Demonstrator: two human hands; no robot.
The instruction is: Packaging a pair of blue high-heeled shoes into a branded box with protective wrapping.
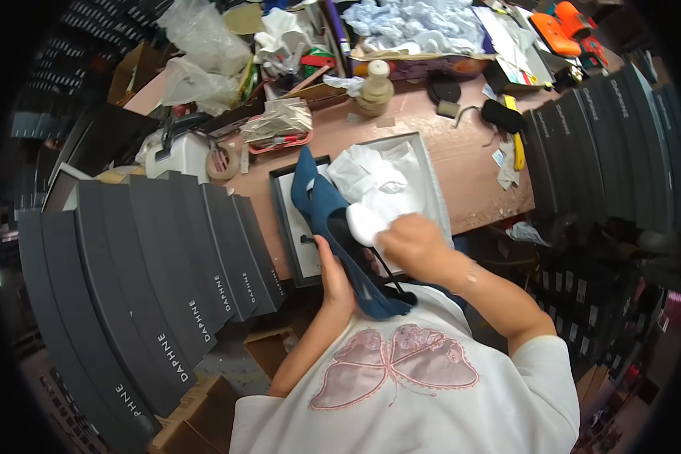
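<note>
My left hand [336, 277] is wrapped around a dark blue pointed-toe shoe [320, 198], held in front of my chest with its toe away from me. A thin black strap or rod [387, 266] crosses the shoe's opening; I cannot tell which. My right hand [413, 246], slightly blurred, is closed at a smooth white rounded wad [365, 224] just over the shoe's opening. Beneath them sits an open shoebox [436, 175] holding crumpled white tissue paper [365, 168]. A small black knob [307, 240] shows beside my left thumb.
Dark grey shoeboxes [140, 265] stand in a long row at left, with more [594, 140] at right. Across the pink table [469, 174] are a bottle [376, 88], a red basket [280, 141], a tape roll [223, 161] and a yellow cutter [519, 151]. A carton of crumpled paper [424, 66] stands behind.
</note>
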